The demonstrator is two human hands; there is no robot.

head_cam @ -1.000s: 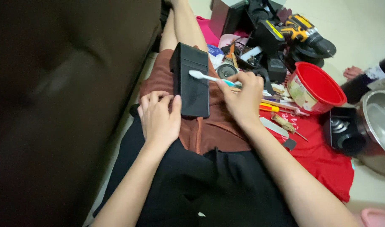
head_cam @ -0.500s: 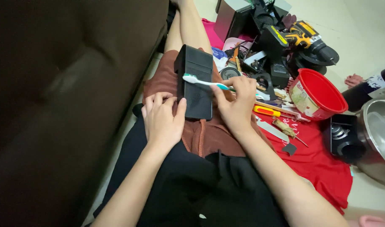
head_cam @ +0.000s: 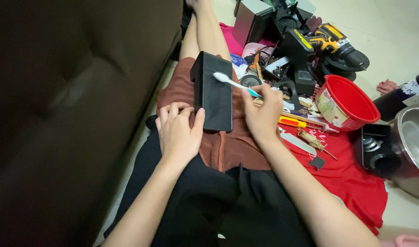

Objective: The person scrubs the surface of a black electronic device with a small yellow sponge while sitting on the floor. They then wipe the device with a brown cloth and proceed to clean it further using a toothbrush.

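Note:
A black rectangular box (head_cam: 214,93) lies lengthwise on my lap, on brown shorts. My left hand (head_cam: 178,130) rests against its near left corner, thumb on the box's edge, steadying it. My right hand (head_cam: 263,114) grips a white toothbrush (head_cam: 232,83) with a teal handle. The brush head lies on the box's top face near its far end.
A dark brown sofa (head_cam: 72,105) fills the left side. On a red cloth (head_cam: 351,178) to the right lie a red bucket (head_cam: 346,103), screwdrivers (head_cam: 294,122), a yellow-black power drill (head_cam: 330,43), a grey box (head_cam: 248,20) and a steel pot (head_cam: 413,151).
The toothbrush head has shifted along the box's top between frames. My left hand stays at the box's near corner. The view has tilted slightly.

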